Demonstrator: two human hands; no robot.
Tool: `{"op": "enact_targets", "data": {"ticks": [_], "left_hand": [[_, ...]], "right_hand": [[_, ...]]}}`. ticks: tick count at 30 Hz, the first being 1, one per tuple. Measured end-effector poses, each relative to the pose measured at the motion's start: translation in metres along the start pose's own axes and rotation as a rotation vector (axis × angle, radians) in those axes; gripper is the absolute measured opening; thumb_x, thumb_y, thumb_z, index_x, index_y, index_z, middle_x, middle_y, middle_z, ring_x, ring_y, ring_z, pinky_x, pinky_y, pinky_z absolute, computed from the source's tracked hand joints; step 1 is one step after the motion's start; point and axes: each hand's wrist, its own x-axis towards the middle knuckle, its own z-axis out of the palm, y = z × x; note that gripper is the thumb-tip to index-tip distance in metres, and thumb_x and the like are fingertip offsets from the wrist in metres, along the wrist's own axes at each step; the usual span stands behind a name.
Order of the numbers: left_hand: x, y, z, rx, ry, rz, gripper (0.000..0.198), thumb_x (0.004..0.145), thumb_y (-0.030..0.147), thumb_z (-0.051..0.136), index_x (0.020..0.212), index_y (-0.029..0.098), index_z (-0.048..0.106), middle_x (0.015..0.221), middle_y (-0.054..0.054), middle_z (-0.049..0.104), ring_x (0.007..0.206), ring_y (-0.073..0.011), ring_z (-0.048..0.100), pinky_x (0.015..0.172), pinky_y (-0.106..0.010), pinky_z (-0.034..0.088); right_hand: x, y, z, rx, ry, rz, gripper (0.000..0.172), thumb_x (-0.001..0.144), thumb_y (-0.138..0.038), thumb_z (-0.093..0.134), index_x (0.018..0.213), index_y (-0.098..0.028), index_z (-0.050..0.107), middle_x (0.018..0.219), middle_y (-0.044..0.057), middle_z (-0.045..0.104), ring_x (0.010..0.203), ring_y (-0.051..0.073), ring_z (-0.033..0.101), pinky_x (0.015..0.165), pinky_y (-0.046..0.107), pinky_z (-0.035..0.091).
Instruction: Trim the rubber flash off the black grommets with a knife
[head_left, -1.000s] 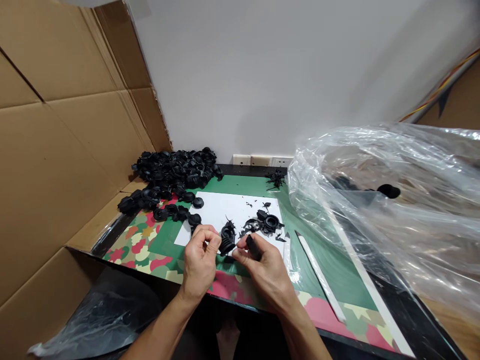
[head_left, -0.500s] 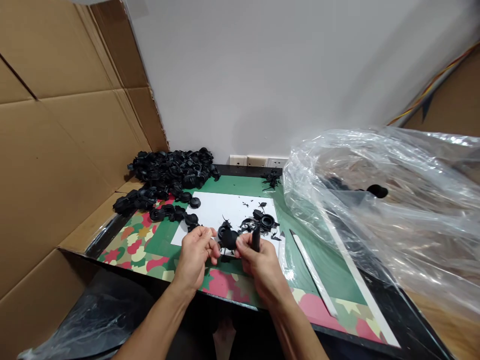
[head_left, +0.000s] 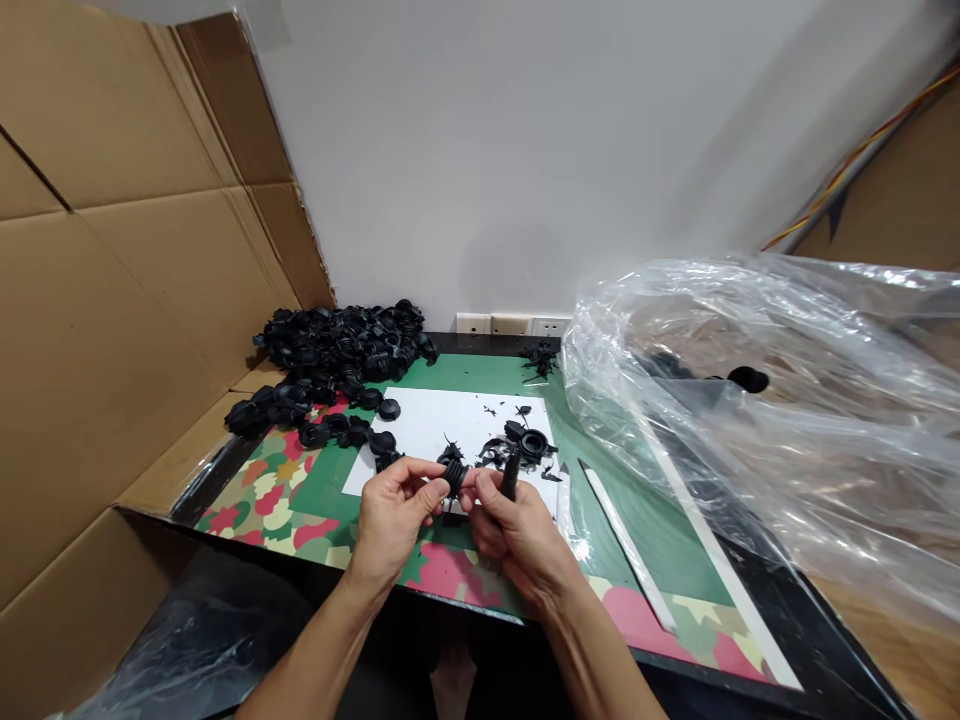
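Note:
My left hand (head_left: 400, 510) pinches a ribbed black rubber boot (head_left: 455, 477) between thumb and fingertips, its ridges edge-on to me. My right hand (head_left: 521, 520) is closed round a dark pen-like tool (head_left: 511, 477) that points upward; its lower end is hidden in the fingers. The right thumb and fingertip meet at the right side of the boot. Below both hands lies a white sheet (head_left: 427, 410) scattered with black rubber scraps (head_left: 491, 450). A round black ring-shaped piece (head_left: 533, 443) rests on the sheet's right part.
A large heap of black rubber parts (head_left: 337, 340) stands at the back left, beside cardboard (head_left: 150, 250). A small pile of scraps (head_left: 540, 358) lies at the back. On the right are a white pencil-like stick (head_left: 626, 545) and a clear plastic bag (head_left: 720, 420).
The left hand has closed on the black boot, which the right fingers held before. The boot has turned from its flat face to its ribbed side. The pen-like tool stays in the right hand.

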Motion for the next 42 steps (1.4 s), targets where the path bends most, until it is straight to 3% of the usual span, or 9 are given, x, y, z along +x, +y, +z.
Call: {"op": "enact_targets", "data": {"ticks": [3, 7, 12, 20, 23, 30, 32, 37, 42], "left_hand": [[0.001, 0.001, 0.001, -0.028, 0.05, -0.028, 0.021, 0.06, 0.031, 0.076, 0.071, 0.015, 0.068, 0.051, 0.003, 0.057, 0.043, -0.0082, 0.048, 0.04, -0.019, 0.036], [0.0, 0.0, 0.003, -0.008, 0.072, 0.009, 0.02, 0.06, 0.032, 0.076, 0.067, 0.015, 0.067, 0.056, 0.003, 0.059, 0.043, -0.0063, 0.044, 0.042, -0.019, 0.035], [0.0, -0.006, 0.003, 0.093, 0.015, 0.031, 0.028, 0.071, 0.041, 0.067, 0.06, 0.017, 0.06, 0.042, 0.007, 0.043, 0.039, -0.0071, 0.036, 0.04, -0.02, 0.028], [0.003, -0.015, 0.003, 0.153, -0.021, 0.076, 0.037, 0.081, 0.046, 0.056, 0.057, 0.019, 0.048, 0.048, 0.007, 0.035, 0.045, -0.0084, 0.03, 0.043, -0.022, 0.024], [0.0, -0.016, 0.003, 0.195, 0.071, 0.147, 0.034, 0.084, 0.043, 0.054, 0.06, 0.019, 0.051, 0.048, 0.006, 0.04, 0.046, -0.0097, 0.036, 0.045, -0.023, 0.029], [-0.005, -0.027, 0.005, 0.091, 0.301, 0.335, 0.029, 0.088, 0.039, 0.052, 0.066, 0.02, 0.055, 0.058, 0.003, 0.05, 0.053, -0.0117, 0.044, 0.052, -0.023, 0.036], [-0.004, -0.026, 0.004, 0.072, 0.267, 0.334, 0.03, 0.087, 0.04, 0.053, 0.065, 0.019, 0.055, 0.059, 0.003, 0.049, 0.052, -0.0111, 0.042, 0.051, -0.023, 0.035], [-0.004, -0.015, -0.002, 0.08, -0.008, 0.26, 0.031, 0.084, 0.044, 0.056, 0.068, 0.017, 0.06, 0.059, 0.002, 0.054, 0.05, -0.01, 0.042, 0.048, -0.023, 0.035], [-0.004, -0.013, -0.007, 0.091, -0.006, 0.204, 0.026, 0.083, 0.041, 0.058, 0.074, 0.016, 0.063, 0.061, 0.001, 0.057, 0.049, -0.0095, 0.043, 0.048, -0.022, 0.035]], "right_hand": [[-0.002, 0.004, 0.0, -0.109, -0.007, 0.001, 0.045, 0.059, -0.05, 0.081, 0.079, -0.015, 0.059, 0.042, -0.012, 0.036, 0.033, 0.0, 0.02, 0.034, 0.016, 0.013], [-0.002, 0.008, 0.002, -0.235, 0.068, -0.076, 0.043, 0.056, -0.048, 0.081, 0.072, -0.015, 0.058, 0.044, -0.01, 0.04, 0.035, 0.002, 0.025, 0.034, 0.017, 0.014], [0.002, 0.009, 0.005, -0.218, 0.128, -0.03, 0.041, 0.06, -0.052, 0.074, 0.058, -0.016, 0.055, 0.035, -0.012, 0.029, 0.033, 0.002, 0.019, 0.034, 0.019, 0.011], [0.0, 0.008, 0.002, -0.213, 0.09, 0.038, 0.037, 0.064, -0.051, 0.068, 0.058, -0.018, 0.051, 0.032, -0.013, 0.027, 0.032, 0.003, 0.016, 0.035, 0.019, 0.013], [-0.003, 0.01, 0.0, -0.342, 0.118, -0.121, 0.032, 0.069, -0.047, 0.067, 0.066, -0.017, 0.056, 0.041, -0.009, 0.036, 0.037, 0.006, 0.025, 0.037, 0.02, 0.02], [-0.014, 0.015, 0.01, -0.869, 0.207, -0.745, 0.015, 0.084, -0.026, 0.053, 0.075, -0.019, 0.062, 0.063, 0.0, 0.057, 0.054, 0.013, 0.05, 0.05, 0.024, 0.04], [-0.014, 0.015, 0.011, -0.922, 0.192, -0.876, 0.014, 0.085, -0.016, 0.049, 0.077, -0.019, 0.061, 0.067, 0.001, 0.059, 0.057, 0.013, 0.055, 0.052, 0.023, 0.043], [-0.008, 0.018, 0.004, -1.045, 0.134, -1.084, 0.038, 0.068, 0.005, 0.037, 0.084, -0.02, 0.061, 0.075, 0.003, 0.063, 0.067, 0.014, 0.062, 0.059, 0.022, 0.049], [-0.006, 0.023, -0.006, -1.148, 0.088, -1.131, 0.052, 0.062, 0.007, 0.035, 0.095, -0.02, 0.065, 0.095, 0.006, 0.068, 0.085, 0.014, 0.067, 0.069, 0.021, 0.053]]}}
